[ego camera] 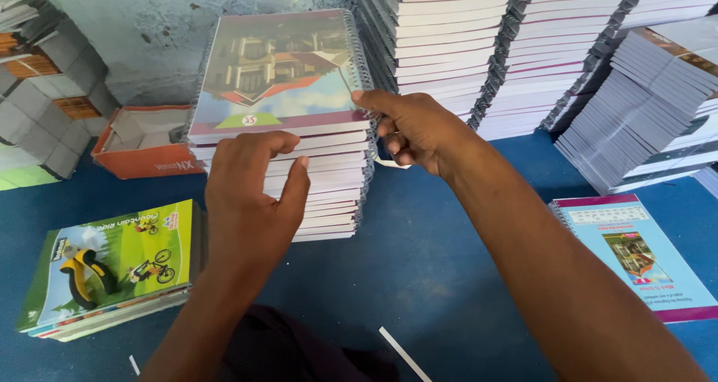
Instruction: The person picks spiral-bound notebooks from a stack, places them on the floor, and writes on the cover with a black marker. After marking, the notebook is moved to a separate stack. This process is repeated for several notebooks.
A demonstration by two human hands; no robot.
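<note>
A stack of spiral-bound notebooks [314, 165] stands on the blue table [419, 262] in front of me, its top cover [277, 68] showing a building picture. My left hand [250, 195] presses against the front edges of the stack, fingers spread over several notebooks. My right hand [415, 128] grips the stack's right side at the wire spirals, thumb on the top cover's edge. A small white paper strip sticks out below that hand.
Tall piles of spiral notebooks [464, 45] line the back, with a fanned pile [643, 105] at right. A single notebook [639, 251] lies at right, a green-covered pile [112, 266] at left, an orange box [142, 139] behind it. A white strip [404, 352] lies near me.
</note>
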